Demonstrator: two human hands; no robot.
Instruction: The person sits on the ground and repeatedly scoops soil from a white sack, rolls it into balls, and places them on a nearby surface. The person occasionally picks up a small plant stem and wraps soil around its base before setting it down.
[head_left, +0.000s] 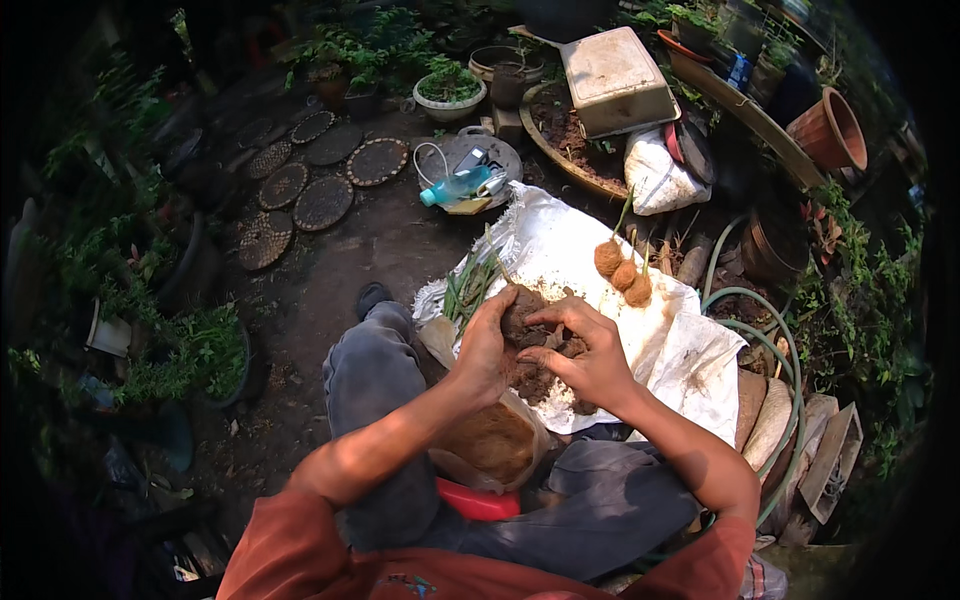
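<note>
My left hand (484, 349) holds a ball of brown soil (520, 307) upright, its palm and thumb against the near left side. From the ball's top, a thin stem (495, 251) rises toward the upper left. My right hand (589, 349) has thumb and fingers spread at the ball's right side, fingertips at the soil. Loose soil (534, 382) lies below on a white woven sack (562, 225). Left of the ball is a bundle of long green leaves (469, 289). Several fibre-wrapped balls with green shoots (623, 274) sit on the sack's right part.
Between my legs stands an open bag of brown fibre (491, 442), with a red plastic object (478, 500) under it. A teal bottle (456, 187) lies on a round slab (510, 154) ahead. A green hose (796, 390) curves at right, near a tilted terracotta pot (829, 131).
</note>
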